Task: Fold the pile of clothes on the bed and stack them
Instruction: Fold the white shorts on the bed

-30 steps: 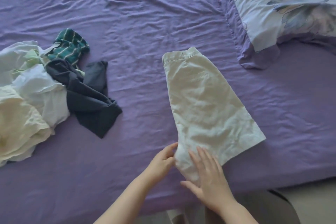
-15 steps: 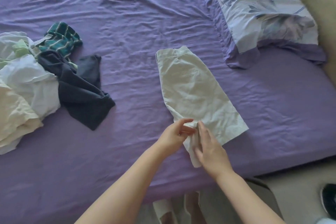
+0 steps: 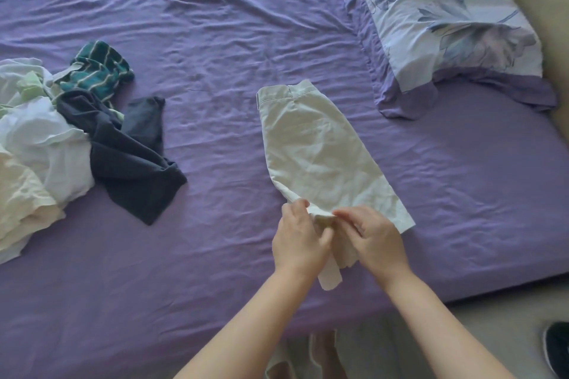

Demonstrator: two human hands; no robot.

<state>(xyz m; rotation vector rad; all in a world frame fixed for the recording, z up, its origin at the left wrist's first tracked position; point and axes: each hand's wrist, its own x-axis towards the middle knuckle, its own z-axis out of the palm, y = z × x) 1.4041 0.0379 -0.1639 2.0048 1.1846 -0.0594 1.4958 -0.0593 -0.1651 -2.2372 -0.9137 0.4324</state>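
- The bed (image 3: 215, 24) fills the view, its purple sheet soft and heavily creased, with the near edge running just in front of the person.
- A floral pillow (image 3: 446, 15) lies at the far right corner, smooth cotton with a purple flap, well apart from the work.
- The pile of clothes (image 3: 46, 148) sits at the left, loose and crumpled: pale white and cream cloth, a dark navy piece (image 3: 132, 163) spilling toward the middle, and a green striped garment (image 3: 98, 71) behind it.
- The pale shorts (image 3: 320, 151) lie flat near the centre, already folded lengthwise. Their long axis runs from the waistband at the far end to the hem nearest the person, tilted slightly right; the fabric looks a crisp woven cotton, lightly wrinkled.
- Both hands meet at that near end, so the fold likely goes away from the body, hem toward waistband.
- The left hand (image 3: 300, 240) pinches the near left corner of the shorts.
- The right hand (image 3: 372, 237) grips the same bunched edge just beside it, fingers curled round the cloth; neither hand is nearer.
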